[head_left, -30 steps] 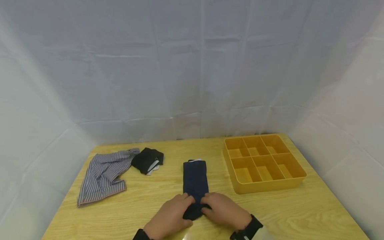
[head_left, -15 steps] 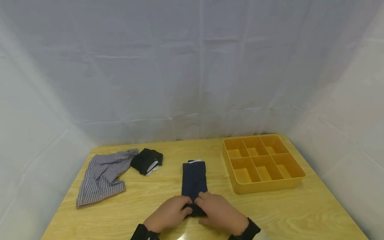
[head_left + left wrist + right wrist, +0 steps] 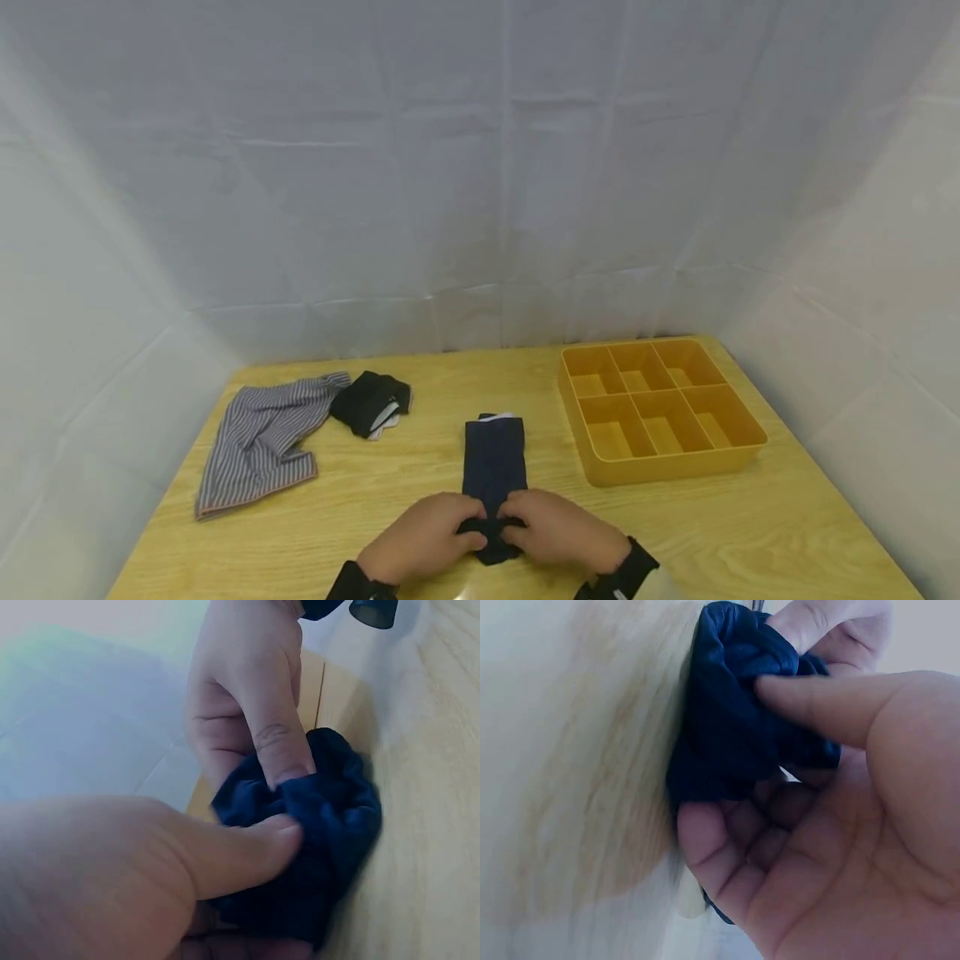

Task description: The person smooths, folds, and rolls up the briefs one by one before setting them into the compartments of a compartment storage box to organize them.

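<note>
Since a second ago the navy cloth [image 3: 492, 467] has shifted a little to the right on the worktop [image 3: 420, 500], and the roll at its near end has grown: the flat strip beyond the hands looks shorter than it did, so the rolling seems to be under way with a good stretch of flat cloth yet to take up (a white edge shows at the far end).

The left hand [image 3: 423, 543] and the right hand [image 3: 564, 533] sit side by side at the near end of the cloth, both with fingers curled in and pinching the bunched roll between thumb and fingers. The left wrist view shows the left thumb [image 3: 247, 847] pressed onto the roll, with a finger of the other hand [image 3: 274, 742] pressing from the far side. In the right wrist view the right thumb [image 3: 832, 701] lies over the top of the bundle and the fingers cup it from below.

The cloth lies near the middle of the worktop, running straight away from the hands. The yellow tray [image 3: 675, 467] with its compartments stands to the right, apart from the cloth. A striped cloth [image 3: 258, 437] and a small black bundle [image 3: 367, 402] lie at the far left.
</note>
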Action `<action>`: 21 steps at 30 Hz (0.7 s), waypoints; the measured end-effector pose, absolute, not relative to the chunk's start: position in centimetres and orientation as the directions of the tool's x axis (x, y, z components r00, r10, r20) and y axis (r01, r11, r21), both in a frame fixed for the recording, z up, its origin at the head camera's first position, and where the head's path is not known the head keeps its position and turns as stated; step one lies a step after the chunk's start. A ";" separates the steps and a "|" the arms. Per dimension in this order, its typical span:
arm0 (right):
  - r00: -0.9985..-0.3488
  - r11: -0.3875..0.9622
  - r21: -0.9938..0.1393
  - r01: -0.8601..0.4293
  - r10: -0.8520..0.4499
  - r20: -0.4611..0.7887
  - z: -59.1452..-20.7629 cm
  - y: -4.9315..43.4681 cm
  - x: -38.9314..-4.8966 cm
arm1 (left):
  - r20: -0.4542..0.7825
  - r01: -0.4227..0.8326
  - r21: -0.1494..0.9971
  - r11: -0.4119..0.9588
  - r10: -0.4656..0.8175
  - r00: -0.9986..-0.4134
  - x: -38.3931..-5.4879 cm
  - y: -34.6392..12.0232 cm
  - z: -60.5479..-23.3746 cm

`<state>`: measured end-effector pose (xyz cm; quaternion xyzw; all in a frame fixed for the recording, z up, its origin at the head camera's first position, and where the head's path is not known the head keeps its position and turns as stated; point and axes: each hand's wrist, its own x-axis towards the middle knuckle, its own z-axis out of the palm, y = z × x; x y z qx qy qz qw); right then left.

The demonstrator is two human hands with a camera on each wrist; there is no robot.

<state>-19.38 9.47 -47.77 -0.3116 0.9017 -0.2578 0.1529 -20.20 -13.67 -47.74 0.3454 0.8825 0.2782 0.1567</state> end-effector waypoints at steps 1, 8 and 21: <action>-0.762 0.674 -0.544 -0.499 -0.641 -0.096 -47.6 9.4 -19.4 | -0.086 0.516 0.598 0.614 0.689 -0.720 -20.2 -13.5 -47.8; -0.768 0.736 -0.234 -0.635 -0.634 0.091 -45.9 8.7 -19.0 | -0.106 0.401 0.611 0.683 0.572 -0.813 -20.2 -12.8 -48.0; -0.713 0.711 -0.051 -0.702 -0.699 0.061 -47.6 8.2 -18.0 | -0.079 0.493 0.548 0.676 0.628 -0.774 -19.6 -12.8 -47.2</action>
